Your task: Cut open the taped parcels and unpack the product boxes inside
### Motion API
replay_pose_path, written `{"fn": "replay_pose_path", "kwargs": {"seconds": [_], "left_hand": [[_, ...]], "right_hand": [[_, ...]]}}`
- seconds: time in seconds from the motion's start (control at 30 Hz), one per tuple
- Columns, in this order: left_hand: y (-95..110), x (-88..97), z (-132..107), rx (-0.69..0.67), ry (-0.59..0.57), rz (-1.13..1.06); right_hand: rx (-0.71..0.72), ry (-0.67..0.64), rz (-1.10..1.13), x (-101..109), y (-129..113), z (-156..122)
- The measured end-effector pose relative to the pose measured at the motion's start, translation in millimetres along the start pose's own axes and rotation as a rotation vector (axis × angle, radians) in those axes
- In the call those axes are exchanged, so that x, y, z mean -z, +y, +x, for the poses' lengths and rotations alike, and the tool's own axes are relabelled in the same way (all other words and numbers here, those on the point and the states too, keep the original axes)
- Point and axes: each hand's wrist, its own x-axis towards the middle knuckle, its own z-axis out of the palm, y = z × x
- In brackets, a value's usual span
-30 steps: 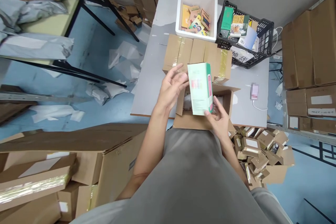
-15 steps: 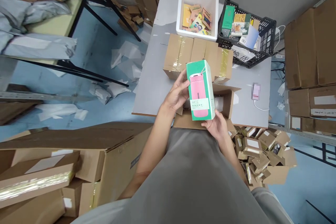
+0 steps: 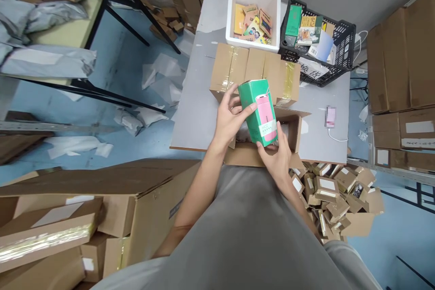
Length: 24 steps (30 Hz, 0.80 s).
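Green box (image 3: 255,111) turned on its long axis since the earlier frame: plain green side now shows at left, pink-bottle panel swung toward the right. It is held aloft, tilted, over the open carton (image 3: 294,130) at the near edge of the table (image 3: 321,145). Left hand (image 3: 228,122): thumb laid across the box, fingers slightly parted along its upper left side. Right hand (image 3: 277,158): thumb and fingers closed about the lower end. Taped cartons (image 3: 255,65) stand just beyond. Handling, by judgement: printed card, fairly stiff, smooth enough to slip a little, corners likely to dent; probably light to moderate, though contents are hidden and weight can't be told. Best hold: one palm under the lower end, other hand flat on the long sides, no squeezing mid-panel.
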Motion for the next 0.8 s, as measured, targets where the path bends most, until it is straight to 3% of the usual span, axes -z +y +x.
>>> {"fn": "replay_pose_path", "kwargs": {"seconds": [0.27,0.43,0.6,0.8], "left_hand": [[-9.1,19.1,9.6,0.124,-0.091,-0.122],[-17.4,14.9,9.6,0.193,-0.175,-0.194],[-11.2,9.1,7.9,0.179,-0.162,-0.164],[-0.5,6.6,11.2,0.058,-0.152,-0.075]], "right_hand": [[-0.451,-0.255,0.7,21.2,11.5,14.4],[-0.6,-0.281,0.819,18.6,21.7,12.4],[-0.585,-0.278,0.794,16.6,28.8,10.8],[-0.333,-0.267,0.543,14.8,21.6,16.5]]}}
